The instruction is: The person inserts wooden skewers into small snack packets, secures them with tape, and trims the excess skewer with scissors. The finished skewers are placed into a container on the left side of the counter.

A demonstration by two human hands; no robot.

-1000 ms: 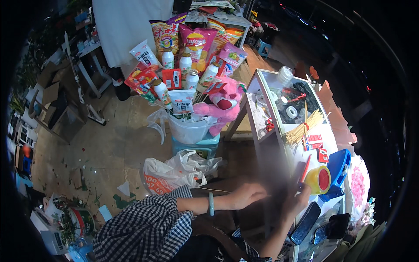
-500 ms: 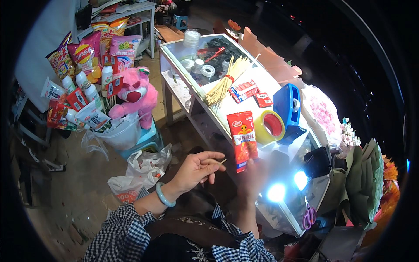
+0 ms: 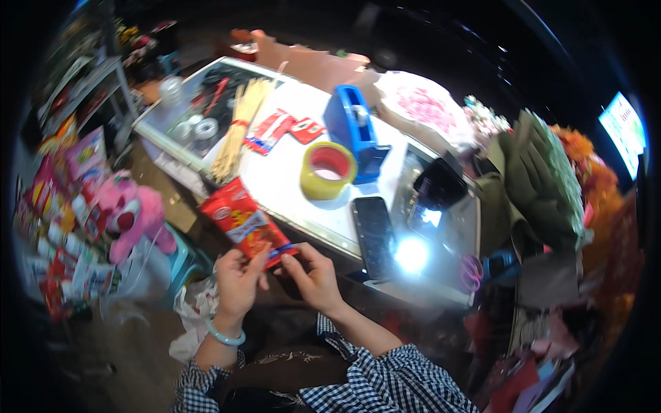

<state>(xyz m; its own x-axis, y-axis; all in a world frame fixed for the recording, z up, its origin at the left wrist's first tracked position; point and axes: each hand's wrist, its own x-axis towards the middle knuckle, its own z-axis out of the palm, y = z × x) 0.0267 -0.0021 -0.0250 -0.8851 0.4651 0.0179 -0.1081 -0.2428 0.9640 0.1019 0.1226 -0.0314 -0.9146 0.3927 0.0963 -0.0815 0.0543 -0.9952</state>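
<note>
1. Two hands are working close together at the near side of one white desk.
2. The left hand is pinching the near end of one red packet in its grip, and one pale bracelet is circling its wrist.
3. The right hand is pinching that same end, its grip sitting just right of the other.
4. This packet is slanting away from both hands, its far end pointing left, by the desk's near edge.
5. Toward the desk's far left, one bundle of sticks, too many to count, is lying beside two small packets.
6. Right of these, one yellow tape roll is resting just nearer than one blue tape dispenser.
7. Nearer and right, one black phone is lying flat; two bright lights are glaring beside it.
8. One pair of purple scissors is showing at the desk's near right end.
9. Left of the desk, one pink plush toy is leaning.
10. Beyond the desk, right of the dispenser, one bouquet of pink flowers is showing.
</note>
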